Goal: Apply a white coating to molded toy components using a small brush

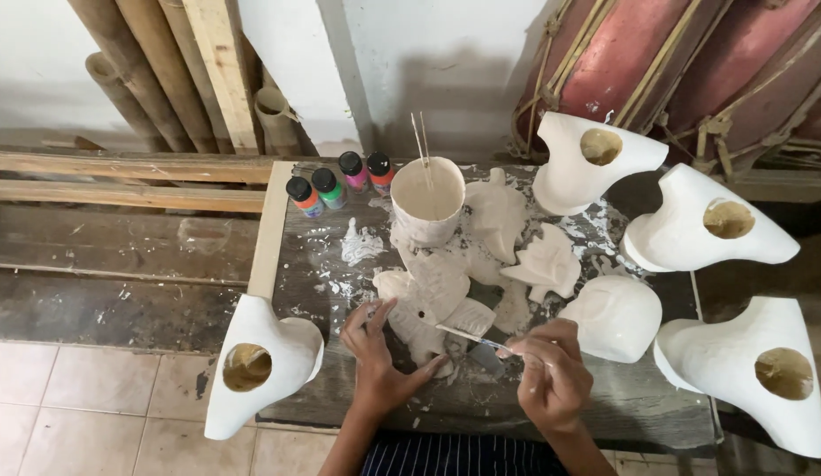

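A white fish-shaped carving (432,304) lies on the paint-spattered wooden table (481,401). My left hand (375,353) rests on the carving's near side, fingers spread, steadying it. My right hand (552,375) grips a thin brush (468,337) whose tip touches the carving near its lower right part. A white cup (427,201) with two thin sticks in it stands just beyond the carving.
Several small paint bottles (338,183) stand at the table's back left. Other white carvings (547,263) lie mid-table. Large white hollow pieces with round holes stand around the table's edges (261,361) (754,366) (706,225) (587,159). Bamboo poles (137,70) lean against the wall.
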